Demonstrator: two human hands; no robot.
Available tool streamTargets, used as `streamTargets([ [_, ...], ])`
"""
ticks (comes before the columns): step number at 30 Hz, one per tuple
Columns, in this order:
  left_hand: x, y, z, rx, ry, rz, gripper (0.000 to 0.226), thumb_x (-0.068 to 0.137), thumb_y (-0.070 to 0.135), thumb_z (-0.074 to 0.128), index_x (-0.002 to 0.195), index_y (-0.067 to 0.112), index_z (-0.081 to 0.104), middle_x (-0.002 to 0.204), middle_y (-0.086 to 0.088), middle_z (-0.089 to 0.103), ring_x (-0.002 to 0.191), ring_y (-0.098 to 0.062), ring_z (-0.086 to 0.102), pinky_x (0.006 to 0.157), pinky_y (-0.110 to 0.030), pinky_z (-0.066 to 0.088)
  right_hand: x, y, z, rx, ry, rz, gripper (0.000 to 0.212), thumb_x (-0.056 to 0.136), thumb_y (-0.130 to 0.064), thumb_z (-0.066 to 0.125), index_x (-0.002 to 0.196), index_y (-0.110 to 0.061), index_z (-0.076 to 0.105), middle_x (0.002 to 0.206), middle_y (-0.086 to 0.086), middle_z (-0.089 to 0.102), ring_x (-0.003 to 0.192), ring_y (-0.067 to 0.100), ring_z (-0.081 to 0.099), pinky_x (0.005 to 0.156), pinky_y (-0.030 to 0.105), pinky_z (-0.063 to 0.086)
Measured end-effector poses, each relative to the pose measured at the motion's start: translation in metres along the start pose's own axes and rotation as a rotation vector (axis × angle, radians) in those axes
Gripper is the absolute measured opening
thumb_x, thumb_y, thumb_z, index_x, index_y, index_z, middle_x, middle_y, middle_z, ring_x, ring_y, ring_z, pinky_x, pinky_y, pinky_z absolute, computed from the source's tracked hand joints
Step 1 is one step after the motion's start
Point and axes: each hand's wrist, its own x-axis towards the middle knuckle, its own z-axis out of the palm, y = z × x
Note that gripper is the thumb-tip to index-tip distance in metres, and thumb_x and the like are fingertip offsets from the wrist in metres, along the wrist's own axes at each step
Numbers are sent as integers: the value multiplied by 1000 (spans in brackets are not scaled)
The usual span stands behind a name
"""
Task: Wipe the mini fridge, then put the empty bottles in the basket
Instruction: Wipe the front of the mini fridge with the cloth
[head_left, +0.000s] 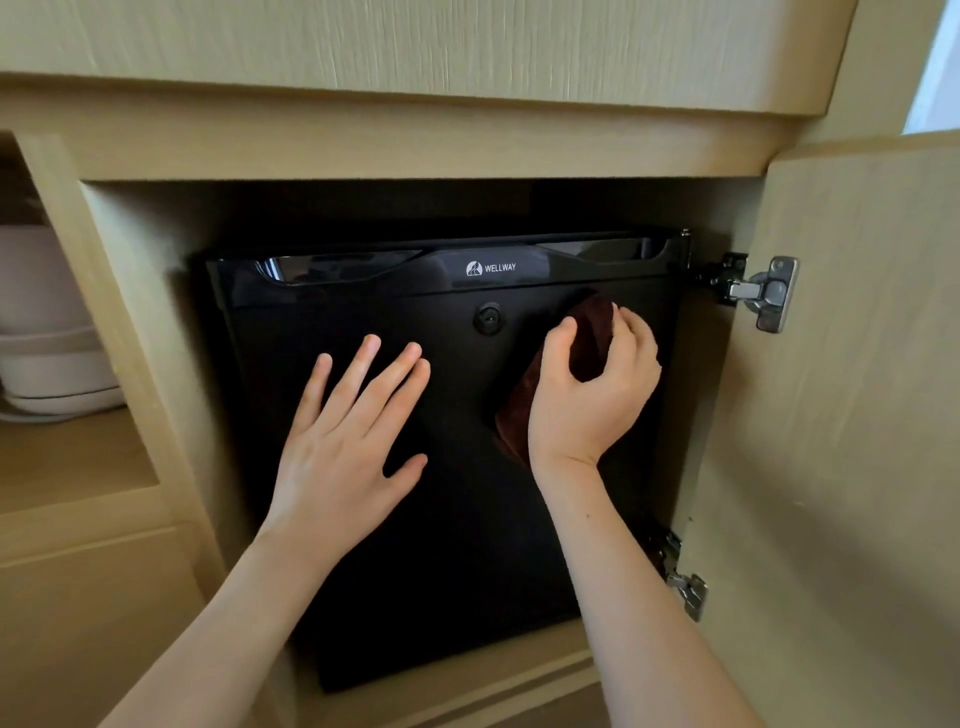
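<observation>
The left hand (337, 452) and right hand (587, 400) were bare, as were both forearms (639, 597) down to the frame's lower edge.

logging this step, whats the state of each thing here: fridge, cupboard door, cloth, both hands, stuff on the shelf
mini fridge: door shut, standing inside the cupboard
cupboard door: swung open on the right
cloth: bunched, held against the fridge front
left hand: flat, fingers spread, on the fridge front
right hand: grips the cloth
bowls: stacked on the left shelf
</observation>
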Motion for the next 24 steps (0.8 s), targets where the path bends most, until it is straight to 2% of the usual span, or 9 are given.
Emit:
streamTargets([
  [2, 3, 5, 2, -13, 10, -13, 94, 75, 38, 77, 154, 17, 30, 162, 2, 29, 154, -22, 10, 125, -47, 2, -6, 0, 0, -3, -21, 13, 46, 90, -39, 63, 128, -13, 63, 131, 1, 58, 117, 17, 49, 93, 9, 34],
  [6, 7, 15, 12, -43, 44, -16, 93, 76, 38, 76, 154, 17, 31, 162, 2, 28, 154, -22, 9, 125, -48, 1, -5, 6, 4, 4, 16, -5, 46, 86, -33, 72, 126, -11, 63, 128, 3, 59, 114, 20, 50, 91, 18, 42],
  [11, 6, 24, 21, -49, 74, 1, 83, 83, 35, 73, 154, 17, 34, 163, 2, 26, 154, -23, 10, 124, -49, 1, -28, 39, 2, 41, 119, 78, 46, 83, -37, 72, 122, -15, 66, 124, -2, 61, 109, 17, 51, 87, 18, 45],
  [14, 3, 28, 20, -52, 47, 14, 79, 85, 36, 69, 153, 18, 34, 163, 1, 27, 154, -24, 11, 125, -47, 0, -67, 80, -21, 17, 91, 218, 45, 83, -35, 74, 123, -17, 65, 124, -4, 59, 107, 15, 50, 88, 22, 48],
  [18, 1, 24, 18, -35, 6, 33, 84, 84, 37, 74, 155, 21, 31, 164, 2, 24, 154, -23, 10, 125, -44, -1, -103, 110, -44, -17, 177, 632, 41, 84, -25, 76, 120, -8, 66, 118, 4, 60, 101, 18, 51, 91, 48, 51],
  [21, -1, 23, 18, -22, 0, 31, 82, 86, 40, 72, 155, 22, 30, 165, 3, 22, 155, -22, 8, 125, -43, -2, -90, 99, -44, 46, 212, 714, 36, 85, -27, 74, 117, -12, 66, 113, -2, 56, 106, 20, 53, 92, 44, 53],
  [24, -2, 25, 21, -3, 1, 39, 80, 84, 47, 56, 155, 22, 30, 165, 4, 20, 155, -22, 7, 125, -43, -2, -66, 79, -33, 149, 180, 544, 36, 83, -29, 74, 117, -19, 67, 113, -6, 52, 108, 17, 52, 89, 28, 50],
])
